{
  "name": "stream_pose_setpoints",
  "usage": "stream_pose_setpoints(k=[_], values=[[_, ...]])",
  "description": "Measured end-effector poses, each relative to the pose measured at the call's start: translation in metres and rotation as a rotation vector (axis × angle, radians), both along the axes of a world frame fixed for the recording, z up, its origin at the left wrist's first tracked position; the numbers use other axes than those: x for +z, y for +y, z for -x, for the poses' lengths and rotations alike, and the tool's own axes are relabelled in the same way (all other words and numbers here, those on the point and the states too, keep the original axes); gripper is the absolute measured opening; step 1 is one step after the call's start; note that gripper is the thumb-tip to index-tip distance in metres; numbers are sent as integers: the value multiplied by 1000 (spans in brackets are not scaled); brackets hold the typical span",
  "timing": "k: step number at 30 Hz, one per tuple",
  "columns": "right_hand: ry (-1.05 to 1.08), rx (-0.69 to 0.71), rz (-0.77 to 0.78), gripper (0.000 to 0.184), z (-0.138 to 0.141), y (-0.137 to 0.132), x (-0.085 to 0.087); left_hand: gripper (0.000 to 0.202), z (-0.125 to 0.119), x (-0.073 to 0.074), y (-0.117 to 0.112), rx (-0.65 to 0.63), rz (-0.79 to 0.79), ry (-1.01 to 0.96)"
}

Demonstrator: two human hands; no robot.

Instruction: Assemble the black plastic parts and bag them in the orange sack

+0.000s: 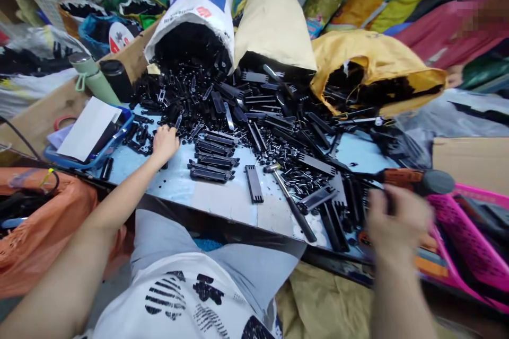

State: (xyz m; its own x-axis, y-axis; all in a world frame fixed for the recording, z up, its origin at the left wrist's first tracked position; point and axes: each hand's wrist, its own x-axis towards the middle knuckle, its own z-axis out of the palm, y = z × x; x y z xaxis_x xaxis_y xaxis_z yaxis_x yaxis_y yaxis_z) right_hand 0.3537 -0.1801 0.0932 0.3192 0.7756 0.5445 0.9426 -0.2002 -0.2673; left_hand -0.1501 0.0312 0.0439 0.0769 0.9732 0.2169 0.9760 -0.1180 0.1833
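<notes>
My left hand (166,143) reaches into the small black plastic parts at the left of the blue worktop. Its fingers are curled together, and what they pinch is hidden. My right hand (397,220), blurred by motion, is closed round the handle of an orange and black cordless drill (407,180) at the right edge. Between my hands, several assembled black plastic pieces (212,172) lie in a stacked row. Beside them is a single slotted black plate (254,184). A hammer (292,201) lies slanting towards the front edge, next to loose screws (294,177).
White (199,0), cream (274,21) and yellow (377,58) sacks spill black parts along the back. A blue basket (123,137), a green bottle (93,77) and a black cup (117,79) stand left. A pink basket (465,233) is at right. Another person's sleeve (437,32) shows behind.
</notes>
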Motion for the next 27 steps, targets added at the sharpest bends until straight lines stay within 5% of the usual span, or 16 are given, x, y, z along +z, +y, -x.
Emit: stream_pose_setpoints(k=[3, 7, 10, 14, 17, 19, 22, 27], values=[[136, 319, 311, 50, 107, 26, -33, 28, -14, -3, 23, -35, 39, 48], [54, 326, 533, 61, 182, 52, -75, 31, -12, -11, 36, -9, 25, 37], [140, 248, 550, 60, 181, 68, -90, 30, -3, -9, 27, 4, 7, -85], [770, 347, 460, 55, 170, 78, -88, 37, -18, -3, -22, -39, -9, -443], [1282, 359, 440, 58, 183, 76, -77, 48, -50, -1, -76, -239, 251, -624], [1473, 413, 467, 56, 198, 72, -69, 37, -73, 0, -106, -377, 284, -664], [1621, 543, 486, 53, 217, 62, -60, 34, -96, 2, -133, -481, 270, -710], [1573, 664, 527, 64, 229, 47, -55, 43, -104, 3, -144, -465, 305, -836]])
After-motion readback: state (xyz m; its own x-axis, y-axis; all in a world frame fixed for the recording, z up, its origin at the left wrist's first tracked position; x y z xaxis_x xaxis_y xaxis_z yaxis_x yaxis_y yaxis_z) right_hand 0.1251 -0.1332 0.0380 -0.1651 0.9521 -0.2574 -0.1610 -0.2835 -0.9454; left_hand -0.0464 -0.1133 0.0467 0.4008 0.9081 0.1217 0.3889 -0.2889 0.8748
